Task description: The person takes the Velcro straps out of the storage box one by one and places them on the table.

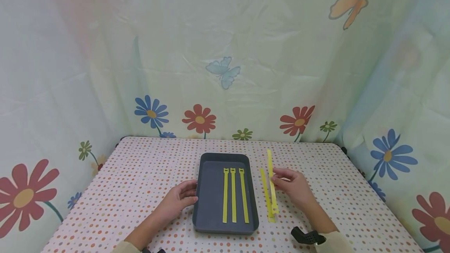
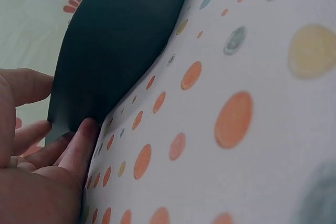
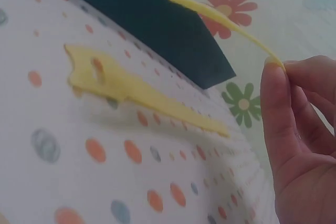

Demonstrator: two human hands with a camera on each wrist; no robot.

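Observation:
A dark grey tray (image 1: 210, 194) stands on the table, three yellow slotted cable straps (image 1: 233, 196) lying lengthwise in its right half. At its left wall is my left hand (image 1: 177, 199), fingertips touching the outside; the left wrist view shows the fingers (image 2: 84, 142) against the wall. To the right of the tray, my right hand (image 1: 293, 186) pinches another yellow cable strap (image 1: 270, 165) between thumb and fingertips, raised off the table. Beneath it one more yellow strap (image 3: 152, 100) lies on the tablecloth, its slotted head towards the near side.
A dotted cloth (image 1: 151, 171) covers the table. Curtains printed with flowers and butterflies (image 1: 224, 72) hang behind and at both sides. A black wrist strap (image 1: 307, 237) sits on the right wrist.

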